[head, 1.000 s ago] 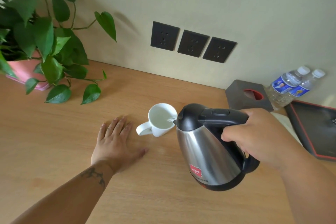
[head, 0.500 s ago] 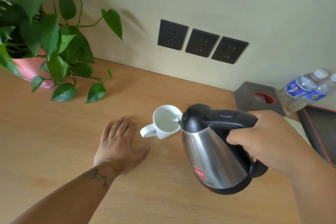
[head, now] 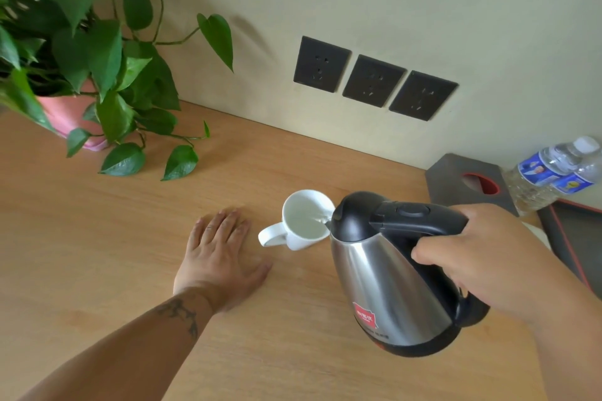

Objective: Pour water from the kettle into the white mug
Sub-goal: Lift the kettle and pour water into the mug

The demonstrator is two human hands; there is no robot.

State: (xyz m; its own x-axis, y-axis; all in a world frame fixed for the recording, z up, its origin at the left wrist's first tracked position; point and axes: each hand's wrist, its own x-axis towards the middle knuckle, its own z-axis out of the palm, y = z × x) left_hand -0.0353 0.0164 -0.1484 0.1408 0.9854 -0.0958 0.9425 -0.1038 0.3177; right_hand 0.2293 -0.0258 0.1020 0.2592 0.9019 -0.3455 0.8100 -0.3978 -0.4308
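A white mug [head: 301, 221] stands on the wooden counter [head: 97, 238], its handle pointing left toward me. A steel kettle [head: 384, 286] with a black lid and handle is tilted above the counter, its spout over the mug's right rim, and water runs into the mug. My right hand [head: 479, 254] grips the kettle's black handle. My left hand [head: 221, 257] lies flat on the counter, fingers spread, just left of the mug and not touching it.
A potted plant in a pink pot [head: 71, 114] stands at the back left. Three dark wall sockets [head: 374, 80] sit above the counter. A grey tissue box [head: 469, 181], two water bottles [head: 553, 172] and a dark tray [head: 576, 238] are at the right.
The view has shifted a little, so everything sits further right in the frame. The kettle stays tilted over the mug and the left hand stays flat.
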